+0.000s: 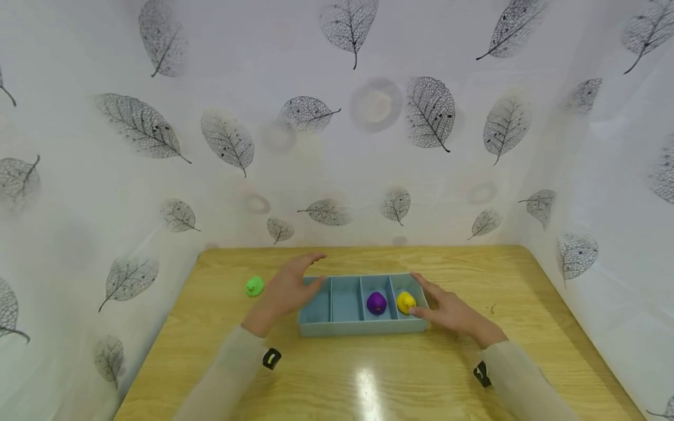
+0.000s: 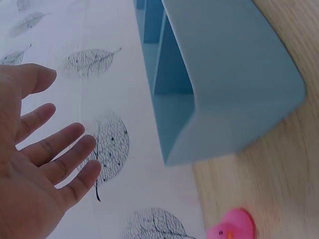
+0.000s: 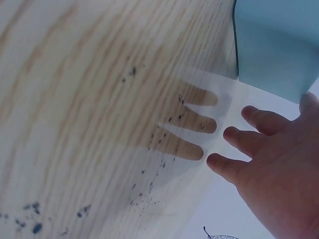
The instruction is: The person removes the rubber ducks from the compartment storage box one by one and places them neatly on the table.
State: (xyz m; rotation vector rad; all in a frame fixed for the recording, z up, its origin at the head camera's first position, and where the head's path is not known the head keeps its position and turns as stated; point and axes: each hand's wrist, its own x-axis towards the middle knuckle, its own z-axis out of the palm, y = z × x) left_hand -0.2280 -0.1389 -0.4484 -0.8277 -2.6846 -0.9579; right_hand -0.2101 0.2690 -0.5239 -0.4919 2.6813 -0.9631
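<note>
On the table, my open left hand (image 1: 286,290) and right hand (image 1: 447,310) flank the tray (image 1: 344,327), holding nothing; next, grasp the green duck (image 1: 254,286).

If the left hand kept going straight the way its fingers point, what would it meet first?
Probably nothing on the table: the left hand sits at the blue tray's left end, fingers aimed up and right toward the leaf-print back wall. Depth is unclear.

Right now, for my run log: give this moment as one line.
left hand: open at tray's left end | right hand: open at right end | tray: purple duck, yellow duck inside | green duck: on table
</note>
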